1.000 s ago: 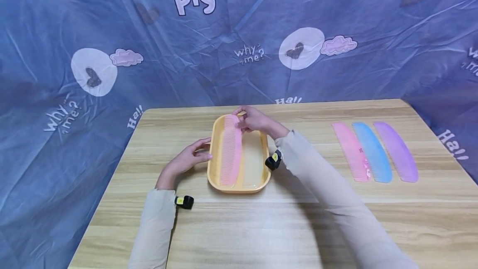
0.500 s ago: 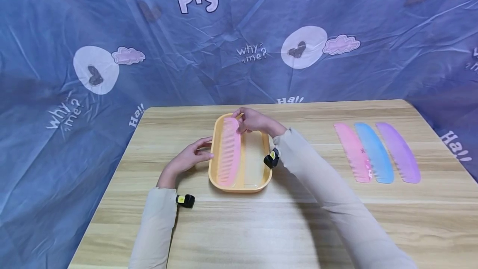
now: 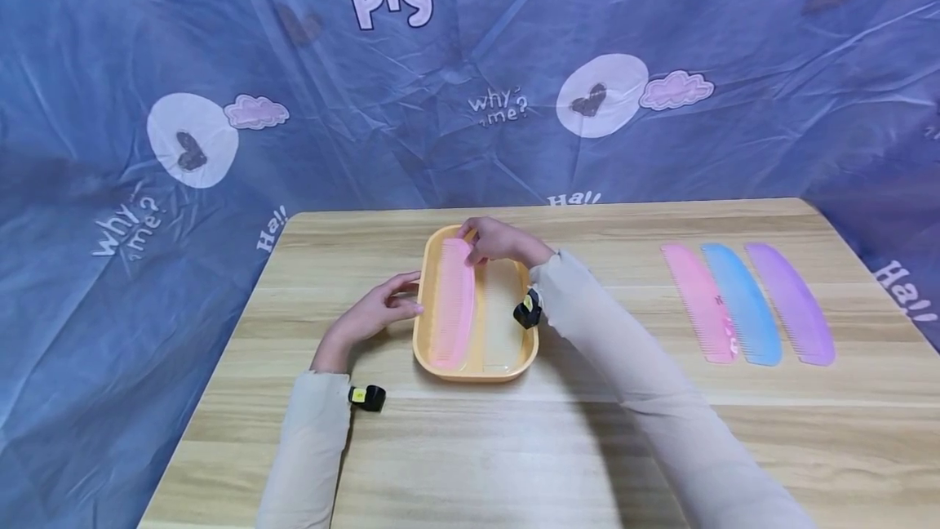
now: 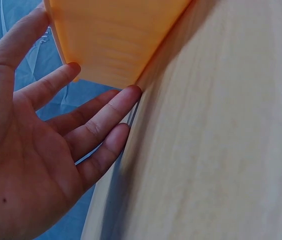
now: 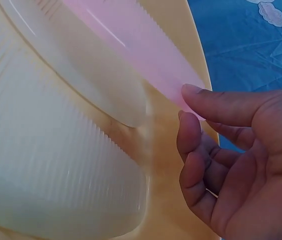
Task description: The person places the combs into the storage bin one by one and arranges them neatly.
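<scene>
My right hand (image 3: 494, 240) pinches the far end of a pink comb (image 3: 454, 300) between thumb and fingers. This comb lies lengthwise over the left side of a yellow-orange tray (image 3: 419, 357). A pale translucent comb (image 3: 502, 317) rests in the tray's right side. In the right wrist view another pale comb (image 5: 93, 75) shows under the pink comb (image 5: 146, 45). My left hand (image 3: 378, 307) is at the tray's left wall, fingers loosely extended. In the left wrist view, thumb and index fingertip touch the tray's outer side (image 4: 111, 35).
On the right of the wooden table (image 3: 470, 464) a pink comb (image 3: 698, 300), a blue comb (image 3: 742, 304) and a purple comb (image 3: 793, 304) lie side by side. A blue printed cloth (image 3: 411, 121) hangs behind the table.
The pink comb in my right hand has come slightly nearer and lower in the tray, and the right hand moved with it. My left hand stays at the tray's left wall.
</scene>
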`<move>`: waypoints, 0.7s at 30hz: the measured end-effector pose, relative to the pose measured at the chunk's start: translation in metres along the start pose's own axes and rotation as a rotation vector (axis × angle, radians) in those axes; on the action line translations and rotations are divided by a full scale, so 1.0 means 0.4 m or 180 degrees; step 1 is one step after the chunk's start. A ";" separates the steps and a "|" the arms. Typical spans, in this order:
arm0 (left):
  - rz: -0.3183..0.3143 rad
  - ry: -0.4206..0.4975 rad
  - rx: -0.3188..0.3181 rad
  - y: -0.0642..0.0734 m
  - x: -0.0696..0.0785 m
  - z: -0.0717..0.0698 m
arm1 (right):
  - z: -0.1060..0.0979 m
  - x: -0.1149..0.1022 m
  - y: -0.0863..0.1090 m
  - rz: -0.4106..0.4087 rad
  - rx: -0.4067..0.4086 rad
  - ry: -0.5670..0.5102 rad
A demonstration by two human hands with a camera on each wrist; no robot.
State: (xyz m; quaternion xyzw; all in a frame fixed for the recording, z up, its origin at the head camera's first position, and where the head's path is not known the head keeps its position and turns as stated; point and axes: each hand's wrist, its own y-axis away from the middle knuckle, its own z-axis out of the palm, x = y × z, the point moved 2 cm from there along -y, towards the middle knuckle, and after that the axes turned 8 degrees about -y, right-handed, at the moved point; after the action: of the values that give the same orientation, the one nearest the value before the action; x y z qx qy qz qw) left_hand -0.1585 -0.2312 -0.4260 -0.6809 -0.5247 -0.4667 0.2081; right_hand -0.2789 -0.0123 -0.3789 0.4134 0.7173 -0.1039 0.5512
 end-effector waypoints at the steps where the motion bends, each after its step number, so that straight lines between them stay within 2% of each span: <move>1: 0.0010 0.0002 -0.0002 0.001 0.001 0.000 | 0.001 0.001 -0.001 0.0000 -0.0007 0.0020; 14: -0.0069 0.0016 0.0039 -0.002 -0.004 0.003 | 0.000 0.007 -0.007 0.0003 -0.0028 0.0042; 21: 0.0016 0.0014 0.0036 -0.003 0.001 0.000 | -0.002 0.004 -0.014 -0.0122 0.0039 -0.0024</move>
State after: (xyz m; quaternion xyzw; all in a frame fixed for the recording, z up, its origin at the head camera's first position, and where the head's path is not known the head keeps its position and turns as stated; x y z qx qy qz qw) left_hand -0.1594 -0.2305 -0.4258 -0.6799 -0.5252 -0.4647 0.2142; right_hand -0.2833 -0.0145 -0.3817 0.4025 0.7224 -0.1203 0.5493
